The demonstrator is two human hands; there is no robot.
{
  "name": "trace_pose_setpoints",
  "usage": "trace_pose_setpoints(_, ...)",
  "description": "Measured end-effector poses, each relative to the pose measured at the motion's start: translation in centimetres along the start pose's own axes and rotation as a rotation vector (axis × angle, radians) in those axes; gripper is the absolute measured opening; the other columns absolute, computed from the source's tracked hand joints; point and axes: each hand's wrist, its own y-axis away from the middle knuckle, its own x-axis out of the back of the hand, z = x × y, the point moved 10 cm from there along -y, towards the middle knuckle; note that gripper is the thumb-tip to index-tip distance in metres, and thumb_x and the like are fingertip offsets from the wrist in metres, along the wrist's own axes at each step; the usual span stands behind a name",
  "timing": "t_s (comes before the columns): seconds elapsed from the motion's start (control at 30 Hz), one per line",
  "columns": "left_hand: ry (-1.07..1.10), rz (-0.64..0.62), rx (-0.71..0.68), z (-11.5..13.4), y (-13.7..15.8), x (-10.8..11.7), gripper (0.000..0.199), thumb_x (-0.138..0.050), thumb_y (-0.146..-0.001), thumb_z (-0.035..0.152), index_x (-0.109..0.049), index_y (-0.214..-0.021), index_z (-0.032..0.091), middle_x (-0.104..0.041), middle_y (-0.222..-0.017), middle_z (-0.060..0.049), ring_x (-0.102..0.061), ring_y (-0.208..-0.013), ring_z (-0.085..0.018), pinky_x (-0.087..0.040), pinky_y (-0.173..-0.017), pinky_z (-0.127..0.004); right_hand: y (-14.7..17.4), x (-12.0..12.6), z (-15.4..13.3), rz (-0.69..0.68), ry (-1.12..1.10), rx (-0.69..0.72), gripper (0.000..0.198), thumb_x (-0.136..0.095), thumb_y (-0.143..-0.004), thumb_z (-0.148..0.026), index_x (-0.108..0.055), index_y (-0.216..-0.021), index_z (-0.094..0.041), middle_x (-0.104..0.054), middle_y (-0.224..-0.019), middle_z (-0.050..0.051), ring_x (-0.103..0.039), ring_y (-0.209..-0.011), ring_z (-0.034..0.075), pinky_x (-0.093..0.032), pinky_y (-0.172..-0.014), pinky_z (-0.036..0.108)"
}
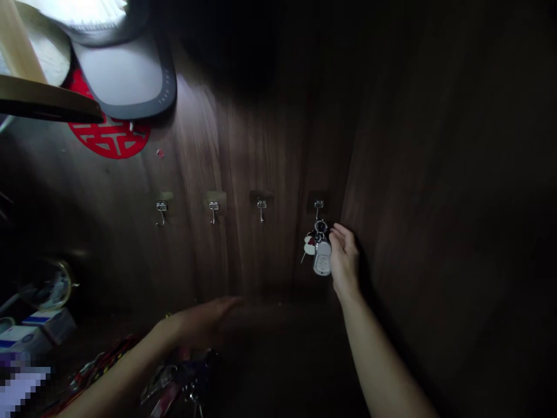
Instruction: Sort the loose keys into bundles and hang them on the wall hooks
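A bunch of keys [322, 255] with a grey remote fob and pale round tags hangs from the rightmost wall hook [319, 206]. Along its right side is my right hand [345, 255], fingers stretched upward and not wrapped round the bunch; whether they touch it I cannot tell. My left hand [209, 319], smeared by motion, reaches rightward with fingers extended over the dark lower area, and nothing shows in it. Below that hand lies a dim heap of more keys and key rings [187, 377], partly hidden by my left forearm.
Three bare hooks, the left [161, 210], middle [213, 210] and right [261, 209], line the dark wood panel. A grey cap [126, 75] hangs upper left over a red cut-out ornament [113, 139]. Boxes [39, 331] and a round mirror [54, 284] stand lower left.
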Motion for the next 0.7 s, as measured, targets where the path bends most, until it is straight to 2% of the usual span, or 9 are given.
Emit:
trace_pose_setpoints(0.03, 0.059, -0.044, -0.049, 2.6, -1.4, -0.8, 0.068, -0.074, -0.054, 0.026, -0.055, -0.119, 0.027, -0.062, -0.117, -0.005, -0.056, -0.108, -0.026, -0.044, -0.085, -0.031, -0.3, -0.2, 0.9, -0.019, -0.020, -0.054, 0.036, -0.048, -0.079, -0.034, -0.056, -0.110, -0.017, -0.061, -0.111, 0.011, -0.058, -0.102, 0.021, -0.045, -0.085, 0.036)
trace_pose_setpoints(0.13, 0.268, 0.042, -0.219, 9.7, -6.5, -1.6, 0.069, -0.069, -0.066, 0.033, -0.045, -0.129, 0.020, -0.046, -0.135, -0.011, -0.044, -0.122, -0.025, -0.038, -0.096, -0.031, -0.7, -0.8, 2.3, -0.064, -0.087, -0.156, 0.038, -0.046, -0.079, -0.041, -0.059, -0.105, -0.016, -0.064, -0.106, 0.011, -0.060, -0.097, 0.022, -0.048, -0.078, 0.034)
trace_pose_setpoints(0.17, 0.335, 0.081, -0.261, 11.4, -8.3, -2.1, 0.068, -0.067, -0.069, 0.034, -0.042, -0.130, 0.017, -0.044, -0.136, -0.012, -0.043, -0.123, -0.023, -0.036, -0.097, -0.030, -0.8, -1.1, 2.5, -0.089, -0.105, -0.185, 0.038, -0.046, -0.078, -0.042, -0.059, -0.102, -0.015, -0.065, -0.102, 0.011, -0.062, -0.092, 0.022, -0.049, -0.074, 0.033)
trace_pose_setpoints(0.23, 0.461, 0.142, -0.313, 13.7, -11.5, -3.4, 0.063, -0.064, -0.073, 0.035, -0.043, -0.127, 0.012, -0.052, -0.127, -0.015, -0.049, -0.116, -0.022, -0.038, -0.095, -0.030, -0.9, -1.5, 2.5, -0.133, -0.123, -0.224, 0.037, -0.045, -0.078, -0.042, -0.061, -0.096, -0.014, -0.067, -0.094, 0.010, -0.063, -0.085, 0.022, -0.050, -0.069, 0.031)
trace_pose_setpoints(0.33, 0.442, 0.239, -0.333, 15.4, -14.6, -5.4, 0.054, -0.069, -0.066, 0.036, -0.055, -0.112, 0.011, -0.058, -0.109, -0.012, -0.054, -0.103, -0.022, -0.040, -0.091, -0.031, -1.0, -1.1, 1.9, -0.153, -0.109, -0.209, 0.034, -0.046, -0.078, -0.041, -0.064, -0.087, -0.014, -0.068, -0.090, 0.009, -0.063, -0.084, 0.021, -0.049, -0.070, 0.030)
trace_pose_setpoints(0.4, 0.369, 0.332, -0.328, 15.9, -15.2, -5.9, 0.046, -0.075, -0.058, 0.034, -0.061, -0.096, 0.011, -0.057, -0.102, -0.010, -0.052, -0.099, -0.022, -0.039, -0.089, -0.030, -1.0, -0.5, 1.5, -0.151, -0.077, -0.177, 0.034, -0.046, -0.078, -0.042, -0.065, -0.085, -0.014, -0.069, -0.089, 0.008, -0.062, -0.084, 0.022, -0.048, -0.071, 0.029)
trace_pose_setpoints(0.47, 0.345, 0.362, -0.309, 16.1, -15.4, -6.2, 0.039, -0.078, -0.053, 0.031, -0.061, -0.082, 0.012, -0.055, -0.093, -0.007, -0.051, -0.093, -0.020, -0.040, -0.086, -0.028, -1.0, 0.0, 1.1, -0.161, -0.032, -0.141, 0.036, -0.046, -0.080, -0.043, -0.066, -0.086, -0.014, -0.069, -0.088, 0.008, -0.063, -0.082, 0.022, -0.047, -0.071, 0.029)
trace_pose_setpoints(0.57, 0.453, 0.253, -0.277, 16.1, -15.7, -7.1, 0.038, -0.079, -0.050, 0.027, -0.059, -0.080, 0.014, -0.055, -0.080, -0.001, -0.052, -0.077, -0.014, -0.042, -0.077, -0.026, -1.3, 0.3, -0.3, -0.198, 0.074, -0.057, 0.041, -0.041, -0.083, -0.045, -0.068, -0.087, -0.014, -0.070, -0.085, 0.009, -0.063, -0.081, 0.021, -0.046, -0.072, 0.030)
trace_pose_setpoints(0.7, 0.755, 0.074, -0.214, 15.7, -16.4, -8.6, 0.040, -0.076, -0.055, 0.022, -0.057, -0.089, 0.014, -0.057, -0.072, 0.001, -0.053, -0.065, -0.010, -0.043, -0.066, -0.022, -1.7, -0.4, -3.4, -0.256, 0.358, 0.095, 0.038, -0.036, -0.087, -0.039, -0.067, -0.090, -0.018, -0.069, -0.083, 0.007, -0.062, -0.081, 0.022, -0.045, -0.071, 0.030)
